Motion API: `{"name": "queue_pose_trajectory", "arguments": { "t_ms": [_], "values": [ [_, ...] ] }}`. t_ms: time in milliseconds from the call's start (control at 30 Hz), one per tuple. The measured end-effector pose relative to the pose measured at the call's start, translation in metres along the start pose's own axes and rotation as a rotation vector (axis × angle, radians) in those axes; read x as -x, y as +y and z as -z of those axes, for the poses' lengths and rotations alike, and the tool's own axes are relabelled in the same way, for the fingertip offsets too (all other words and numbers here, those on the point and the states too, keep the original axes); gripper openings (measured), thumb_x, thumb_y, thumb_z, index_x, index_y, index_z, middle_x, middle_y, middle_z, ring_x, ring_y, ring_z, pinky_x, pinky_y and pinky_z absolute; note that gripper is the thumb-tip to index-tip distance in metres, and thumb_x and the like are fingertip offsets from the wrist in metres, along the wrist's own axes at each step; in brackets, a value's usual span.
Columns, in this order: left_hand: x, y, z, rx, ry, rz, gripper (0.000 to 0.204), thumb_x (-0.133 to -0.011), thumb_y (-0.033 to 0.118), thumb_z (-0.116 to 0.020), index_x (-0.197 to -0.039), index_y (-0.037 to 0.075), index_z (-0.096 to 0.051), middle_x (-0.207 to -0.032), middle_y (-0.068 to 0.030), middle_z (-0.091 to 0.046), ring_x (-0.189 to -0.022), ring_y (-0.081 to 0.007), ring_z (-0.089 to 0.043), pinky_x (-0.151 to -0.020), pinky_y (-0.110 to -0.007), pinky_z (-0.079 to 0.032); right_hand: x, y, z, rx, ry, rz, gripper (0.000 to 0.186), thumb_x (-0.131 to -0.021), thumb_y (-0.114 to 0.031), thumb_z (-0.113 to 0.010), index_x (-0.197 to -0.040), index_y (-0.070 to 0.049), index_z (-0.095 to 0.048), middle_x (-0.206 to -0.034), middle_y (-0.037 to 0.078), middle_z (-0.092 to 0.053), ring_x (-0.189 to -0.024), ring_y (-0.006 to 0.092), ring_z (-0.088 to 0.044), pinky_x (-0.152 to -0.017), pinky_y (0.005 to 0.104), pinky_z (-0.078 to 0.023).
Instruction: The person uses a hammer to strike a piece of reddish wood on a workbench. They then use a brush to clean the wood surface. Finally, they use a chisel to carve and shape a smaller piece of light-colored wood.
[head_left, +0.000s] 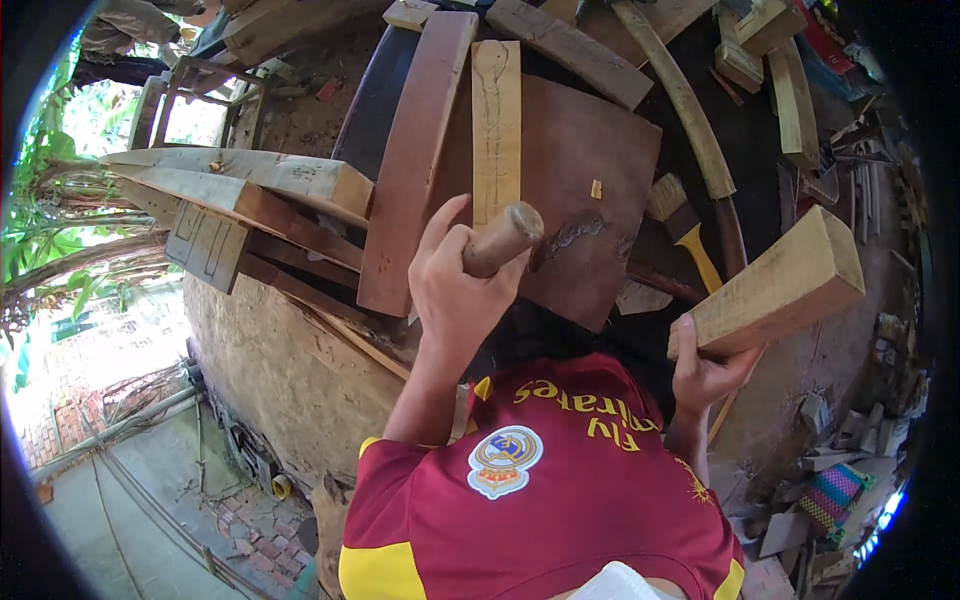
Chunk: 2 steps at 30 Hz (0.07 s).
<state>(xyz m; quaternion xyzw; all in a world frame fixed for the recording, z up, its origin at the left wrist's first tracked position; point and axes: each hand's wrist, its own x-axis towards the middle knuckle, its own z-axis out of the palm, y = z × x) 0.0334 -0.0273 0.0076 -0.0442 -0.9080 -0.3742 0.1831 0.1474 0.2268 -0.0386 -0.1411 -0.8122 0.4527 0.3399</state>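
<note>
My left hand (455, 285) is closed round a thick, round wooden handle (505, 240), its index finger partly raised. Whatever the handle belongs to is hidden behind the hand. Just beyond it lies a pale wooden strip (497, 120) with a curved outline drawn on it. The strip rests on a reddish-brown board (590, 180) that has a dark, worn hollow. Over to the right, my right hand (712, 372) grips a chunky block of wood (775, 290) by its near end, tilted up and away from the board.
A long reddish plank (420, 160) lies left of the strip. Stacked beams (250, 190) stick out to the left. A brush with a yellow handle (690, 235) and a curved wooden piece (685, 95) lie right of the board. Wood scraps (850, 440) litter the lower right.
</note>
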Motion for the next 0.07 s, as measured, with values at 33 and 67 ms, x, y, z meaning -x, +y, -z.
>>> {"name": "queue_pose_trajectory", "arguments": {
  "t_ms": [33,67],
  "values": [
    [-0.0006,-0.0008,-0.0023,-0.005,0.009,-0.038,0.034,-0.069,0.02,-0.086,-0.075,-0.005,-0.065,-0.107,-0.0217,-0.068,-0.088,-0.0323,-0.069,-0.072,-0.034,-0.052,0.0001,0.0012,0.0001,-0.008,-0.006,-0.011,0.082,-0.077,0.001,-0.075,-0.141,0.007,-0.025,-0.118,0.022,-0.051,-0.094,0.023,-0.063,-0.075,0.0329,-0.057],
    [-0.0007,0.003,-0.0027,0.033,-0.047,0.054,0.034,-0.069,0.022,-0.086,-0.075,-0.004,-0.066,-0.115,-0.0231,-0.066,-0.095,-0.0322,-0.07,-0.074,-0.035,-0.053,0.0002,0.0008,0.0002,-0.005,-0.006,-0.015,0.082,-0.077,0.001,-0.075,-0.141,0.007,-0.025,-0.118,0.022,-0.051,-0.094,0.023,-0.063,-0.075,0.0329,-0.057]
  ]
}}
